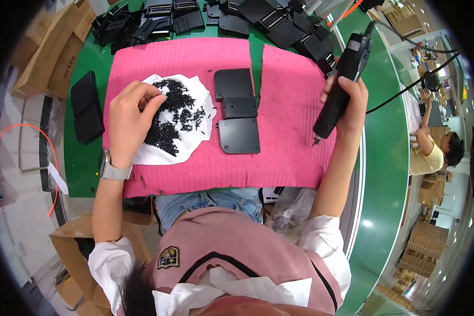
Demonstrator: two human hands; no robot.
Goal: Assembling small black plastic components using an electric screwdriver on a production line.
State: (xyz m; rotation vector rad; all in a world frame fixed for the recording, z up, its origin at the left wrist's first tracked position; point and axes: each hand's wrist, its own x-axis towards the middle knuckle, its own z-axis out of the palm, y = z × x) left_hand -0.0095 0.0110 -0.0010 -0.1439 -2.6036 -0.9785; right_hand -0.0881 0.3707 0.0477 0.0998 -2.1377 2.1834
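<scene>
My left hand (133,116) bends over a heap of small black screws (163,137) on a white cloth (195,147), thumb and fingertips pinched together. Anything between those fingertips is too small to make out. My right hand (353,100) is wrapped round a black electric screwdriver (336,97), its bit pointing down above the pink mat (295,131). Between the hands lies a black plastic part (239,136), made of two plates joined by a narrower middle piece. Neither hand touches it.
Many black plastic parts (234,23) are piled along the far side of the green table (379,221). Another black part (87,108) lies at the left. From the screwdriver a black cable (400,95) runs right. A person (432,150) is farther right; cardboard boxes (52,47) stand left.
</scene>
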